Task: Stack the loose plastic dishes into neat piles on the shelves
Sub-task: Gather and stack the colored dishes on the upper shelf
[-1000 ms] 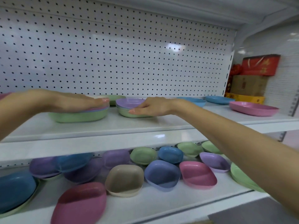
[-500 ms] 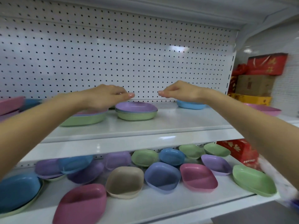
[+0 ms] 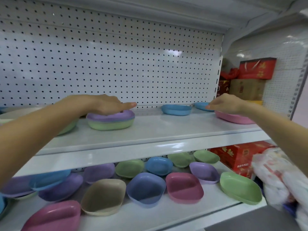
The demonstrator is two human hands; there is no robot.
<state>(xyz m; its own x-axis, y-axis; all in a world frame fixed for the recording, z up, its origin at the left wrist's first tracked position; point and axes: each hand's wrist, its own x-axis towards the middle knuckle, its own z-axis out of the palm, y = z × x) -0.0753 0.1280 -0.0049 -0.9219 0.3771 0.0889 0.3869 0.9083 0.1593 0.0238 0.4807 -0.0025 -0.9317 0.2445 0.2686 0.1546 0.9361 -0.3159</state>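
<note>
On the upper shelf [image 3: 150,130] stands a small pile of dishes [image 3: 110,121], purple on top of green. My left hand [image 3: 106,104] lies flat over that pile, fingers straight. My right hand [image 3: 225,103] hovers at the far right with fingers loosely bent, above a pink dish [image 3: 233,118] and just in front of a blue dish [image 3: 201,106]. Another blue dish [image 3: 175,110] sits alone between the two hands. Whether the right fingers touch a dish I cannot tell.
The lower shelf [image 3: 150,215] holds several loose dishes in purple, green, blue, pink and beige. Red and brown boxes [image 3: 250,77] stand to the right of the shelving. A red box [image 3: 236,159] and a plastic bag [image 3: 280,177] sit at the lower right.
My left hand dropped from above onto the purple and green pile. My right hand travelled right, past the lone blue dish, to the pink dish. The view shifted right.
</note>
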